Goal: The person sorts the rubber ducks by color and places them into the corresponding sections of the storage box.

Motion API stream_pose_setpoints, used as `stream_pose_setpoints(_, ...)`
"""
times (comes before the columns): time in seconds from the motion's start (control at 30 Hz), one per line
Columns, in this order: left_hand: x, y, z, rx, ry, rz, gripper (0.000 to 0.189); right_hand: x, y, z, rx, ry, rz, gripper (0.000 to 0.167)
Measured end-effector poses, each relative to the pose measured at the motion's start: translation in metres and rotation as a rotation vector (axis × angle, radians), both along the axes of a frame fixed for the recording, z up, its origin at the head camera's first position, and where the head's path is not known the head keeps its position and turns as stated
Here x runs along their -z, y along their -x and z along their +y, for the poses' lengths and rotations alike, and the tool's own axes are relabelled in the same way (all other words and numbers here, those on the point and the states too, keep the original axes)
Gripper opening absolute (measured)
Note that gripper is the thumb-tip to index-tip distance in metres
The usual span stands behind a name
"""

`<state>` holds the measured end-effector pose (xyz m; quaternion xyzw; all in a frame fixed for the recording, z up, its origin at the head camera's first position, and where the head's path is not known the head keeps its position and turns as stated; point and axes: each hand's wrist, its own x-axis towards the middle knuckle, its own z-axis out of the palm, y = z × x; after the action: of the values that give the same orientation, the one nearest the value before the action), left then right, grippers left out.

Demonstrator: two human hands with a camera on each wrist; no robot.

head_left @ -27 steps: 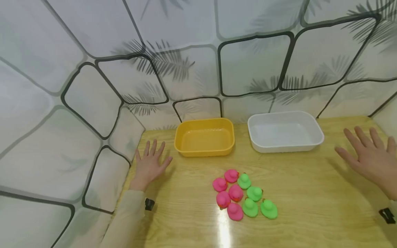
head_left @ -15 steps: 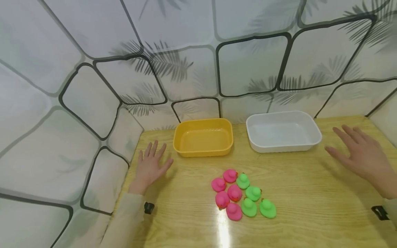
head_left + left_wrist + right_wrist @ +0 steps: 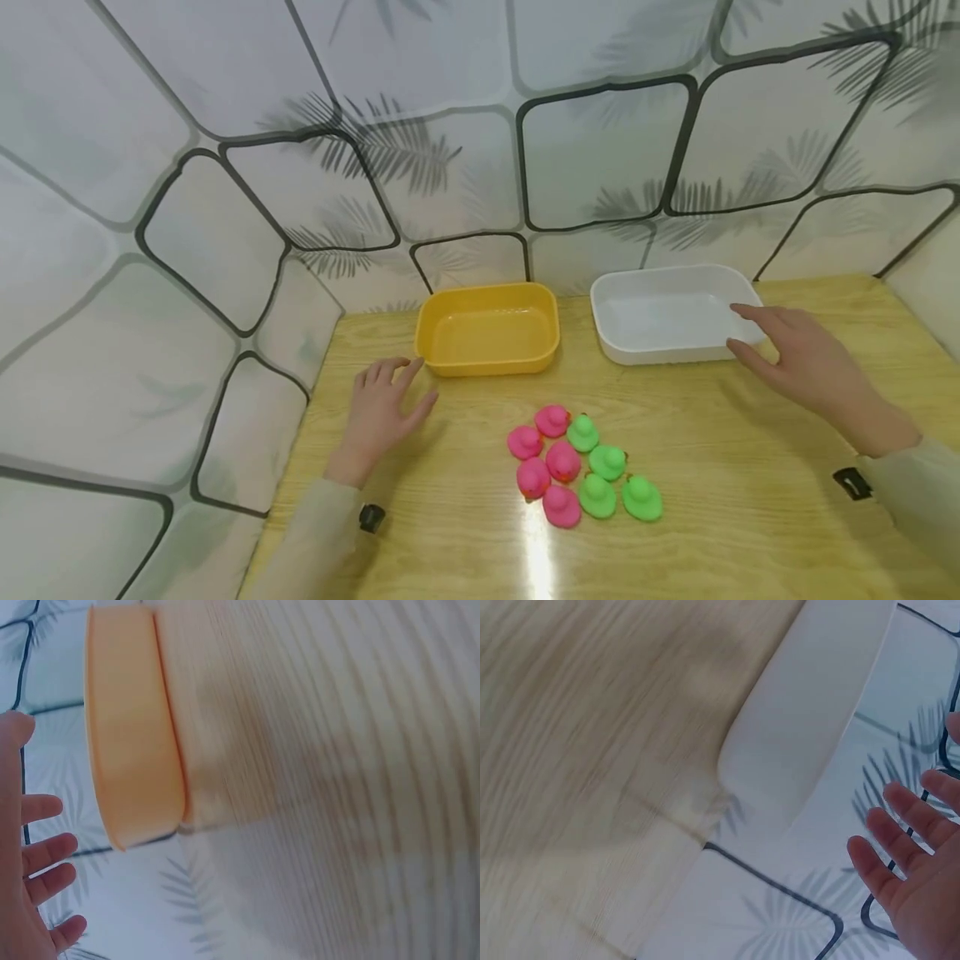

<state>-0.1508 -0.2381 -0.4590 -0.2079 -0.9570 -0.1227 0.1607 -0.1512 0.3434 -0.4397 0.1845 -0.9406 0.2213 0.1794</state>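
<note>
With 12 o'clock set at the far edge of the table (image 3: pixel 450 533), the long axis of the yellow, rounded-rectangular, plastic-looking tray (image 3: pixel 491 368) is laid from 9 to 3 o'clock, its hollow turned up. The white tray (image 3: pixel 667 357) of similar form is set beyond its 3 o'clock end, its axis almost parallel.

The left hand (image 3: pixel 382 412) is held at 8 o'clock of the yellow tray, its fingers loosely bent and spread; nothing is gripped. The right hand (image 3: pixel 813 362) is held at 4 o'clock of the white tray, thumb and index finger parted, also ungripping. Whether either tray is touched cannot be told.

Compared with the earlier frames, both hands have been brought inward, the right one farther; the trays and ducks have been left in place.

Five pink toy ducks (image 3: pixel 562 462) and four green toy ducks (image 3: pixel 597 496) are clustered at 5 o'clock of the yellow tray, their bills turned variously. The white tray's 4 o'clock corner is hidden by the right hand; a stone-patterned wall (image 3: pixel 600 167) is seen behind both trays.
</note>
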Motion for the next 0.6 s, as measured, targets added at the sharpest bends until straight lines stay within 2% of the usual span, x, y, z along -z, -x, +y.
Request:
stream_pose_setpoints(0.1,0.002,-0.002,0.007,0.060,-0.036,0.061,0.059,0.000,0.007,-0.012,-0.023,-0.005,0.007,0.046)
stream_pose_setpoints(0.2,0.003,-0.004,0.015,0.104,-0.057,0.092,0.066,0.000,0.011,-0.024,-0.059,-0.013,0.016,0.043)
stream_pose_setpoints(0.43,0.004,-0.010,0.033,0.142,-0.068,0.065,0.044,-0.003,0.019,-0.047,-0.117,-0.033,0.054,0.039)
stream_pose_setpoints(0.6,0.008,-0.014,0.044,0.184,-0.057,0.032,0.043,-0.001,0.027,-0.062,-0.168,-0.022,0.062,0.038)
